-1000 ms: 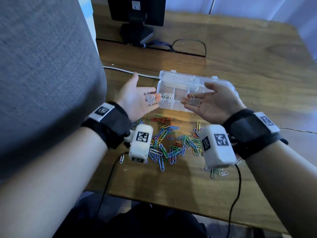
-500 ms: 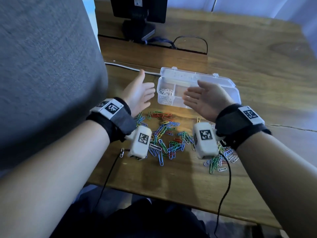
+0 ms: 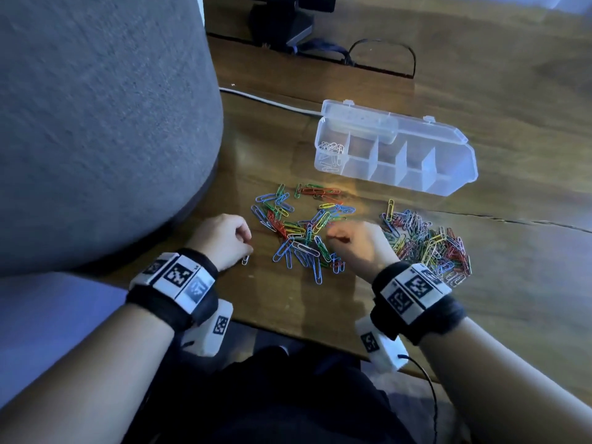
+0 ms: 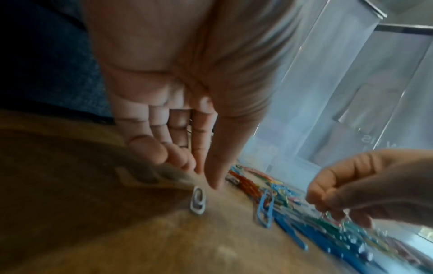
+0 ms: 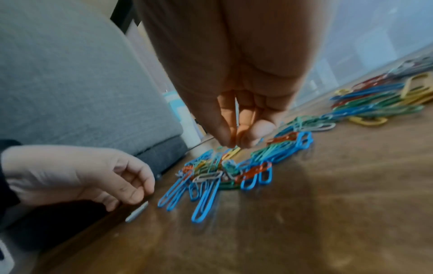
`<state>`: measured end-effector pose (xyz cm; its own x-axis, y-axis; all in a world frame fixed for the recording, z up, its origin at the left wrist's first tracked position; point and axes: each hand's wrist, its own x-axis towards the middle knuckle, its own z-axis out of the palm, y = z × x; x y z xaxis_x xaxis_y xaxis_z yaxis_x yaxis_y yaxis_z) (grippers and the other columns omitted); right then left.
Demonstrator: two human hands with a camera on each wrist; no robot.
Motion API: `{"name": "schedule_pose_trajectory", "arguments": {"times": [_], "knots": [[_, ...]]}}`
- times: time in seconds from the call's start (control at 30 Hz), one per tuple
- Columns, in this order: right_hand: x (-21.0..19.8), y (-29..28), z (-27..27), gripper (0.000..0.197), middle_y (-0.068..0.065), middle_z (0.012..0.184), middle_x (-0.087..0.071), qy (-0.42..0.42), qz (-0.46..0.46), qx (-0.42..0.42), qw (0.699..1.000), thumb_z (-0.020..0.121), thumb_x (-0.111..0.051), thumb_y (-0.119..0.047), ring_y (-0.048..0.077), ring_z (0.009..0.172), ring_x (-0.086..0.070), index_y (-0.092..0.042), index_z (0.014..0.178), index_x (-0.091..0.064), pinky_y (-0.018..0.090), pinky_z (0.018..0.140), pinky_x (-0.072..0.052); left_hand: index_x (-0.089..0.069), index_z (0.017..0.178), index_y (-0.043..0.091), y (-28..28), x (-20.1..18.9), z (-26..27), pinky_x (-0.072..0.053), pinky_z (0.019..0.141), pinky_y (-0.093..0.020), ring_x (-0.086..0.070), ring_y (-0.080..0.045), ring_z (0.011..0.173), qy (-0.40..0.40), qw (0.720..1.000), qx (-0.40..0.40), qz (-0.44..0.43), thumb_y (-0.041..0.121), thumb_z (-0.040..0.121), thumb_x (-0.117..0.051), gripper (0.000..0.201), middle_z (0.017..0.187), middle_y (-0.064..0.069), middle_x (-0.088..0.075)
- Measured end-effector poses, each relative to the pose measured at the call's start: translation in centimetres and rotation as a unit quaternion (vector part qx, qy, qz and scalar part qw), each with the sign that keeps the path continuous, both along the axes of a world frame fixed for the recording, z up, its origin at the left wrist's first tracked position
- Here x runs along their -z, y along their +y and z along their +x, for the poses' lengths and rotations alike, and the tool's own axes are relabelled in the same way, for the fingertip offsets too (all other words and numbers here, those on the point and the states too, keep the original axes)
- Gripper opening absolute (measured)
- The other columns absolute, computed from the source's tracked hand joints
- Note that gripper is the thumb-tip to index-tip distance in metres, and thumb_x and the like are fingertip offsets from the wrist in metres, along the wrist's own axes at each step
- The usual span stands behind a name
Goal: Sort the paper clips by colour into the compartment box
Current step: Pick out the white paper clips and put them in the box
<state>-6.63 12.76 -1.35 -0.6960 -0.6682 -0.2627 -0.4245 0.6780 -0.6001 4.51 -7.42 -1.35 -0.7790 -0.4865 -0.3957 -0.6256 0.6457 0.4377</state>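
Note:
A clear compartment box [image 3: 448,184] lies open on the wooden table, with white clips [image 3: 331,148] in its leftmost compartment. A mixed pile of coloured clips [image 3: 304,232] lies in front of it and a second pile [image 3: 429,245] to the right. My left hand [image 3: 248,248] hovers with loosely curled fingers over a single white clip [image 4: 198,201] on the table and holds nothing. My right hand [image 5: 234,143] reaches down onto the middle pile. Its thumb and fingertips pinch together at a yellow clip [image 5: 232,153] that still lies on the pile.
A grey upholstered seat back [image 3: 96,123] rises close on the left. A monitor stand [image 3: 282,20], a black cable loop [image 3: 381,56] and a white cable [image 3: 266,100] lie at the back. The table's near edge [image 3: 288,328] runs just behind my wrists.
Both hands turned from palm-up at the box and dropped to the table. The white clips they held now lie in the box. The head view has tilted down.

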Motion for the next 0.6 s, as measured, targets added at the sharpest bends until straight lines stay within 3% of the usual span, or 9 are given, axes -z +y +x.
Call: {"name": "schedule_pose_trajectory", "arguments": {"times": [0.1, 0.17, 0.23, 0.47, 0.6], "knots": [[0.4, -1.6, 0.4, 0.019, 0.005, 0.076, -0.051, -0.013, 0.068, 0.012, 0.998, 0.083, -0.056, -0.021, 0.024, 0.074, -0.049, -0.017, 0.067, -0.048, 0.028, 0.063, -0.037, -0.06, 0.077, 0.021, 0.8, 0.8, 0.5, -0.045, 0.072, -0.027, -0.06, -0.019, 0.086, -0.042, 0.998, -0.007, -0.047, 0.033, 0.069, -0.079, 0.024, 0.081, 0.004, -0.059], [0.7, -2.4, 0.8, 0.012, 0.003, 0.09, -0.051, -0.007, 0.09, 0.005, 0.996, 0.084, -0.06, -0.028, 0.021, 0.082, -0.049, -0.016, 0.087, -0.057, 0.025, 0.067, -0.034, -0.06, 0.077, 0.021, 1.2, 1.1, 0.7, -0.046, 0.072, -0.028, -0.061, -0.021, 0.088, -0.049, 0.997, -0.015, -0.061, 0.037, 0.071, -0.078, 0.025, 0.085, 0.002, -0.062], [0.9, -3.1, 1.3, 0.024, 0.006, 0.099, -0.054, 0.011, 0.096, -0.025, 0.995, 0.084, -0.061, -0.031, 0.023, 0.092, -0.051, -0.011, 0.099, -0.058, 0.026, 0.071, -0.034, -0.061, 0.073, 0.021, 1.5, 1.3, 0.7, -0.044, 0.07, -0.026, -0.062, -0.022, 0.088, -0.033, 0.998, -0.022, -0.049, 0.033, 0.072, -0.077, 0.02, 0.086, 0.0, -0.066], [1.4, -3.3, 1.4, 0.013, 0.01, 0.104, -0.057, 0.026, 0.106, -0.032, 0.994, 0.086, -0.058, -0.02, 0.027, 0.1, -0.052, -0.011, 0.095, -0.056, 0.029, 0.079, -0.038, -0.058, 0.068, 0.023, 2.1, 1.9, 1.0, -0.041, 0.067, -0.024, -0.063, -0.021, 0.086, 0.014, 1.0, 0.004, -0.021, 0.017, 0.081, -0.066, 0.016, 0.084, 0.0, -0.066], [1.5, -2.8, 0.8, 0.006, 0.005, 0.09, -0.056, 0.019, 0.081, -0.021, 0.996, 0.084, -0.059, -0.014, 0.026, 0.09, -0.053, -0.014, 0.087, -0.054, 0.029, 0.071, -0.037, -0.06, 0.075, 0.018, 2.0, 2.3, 1.3, -0.041, 0.071, -0.027, -0.057, -0.018, 0.088, 0.045, 0.996, 0.063, -0.033, 0.013, 0.083, -0.061, 0.009, 0.087, 0.004, -0.053]]}}
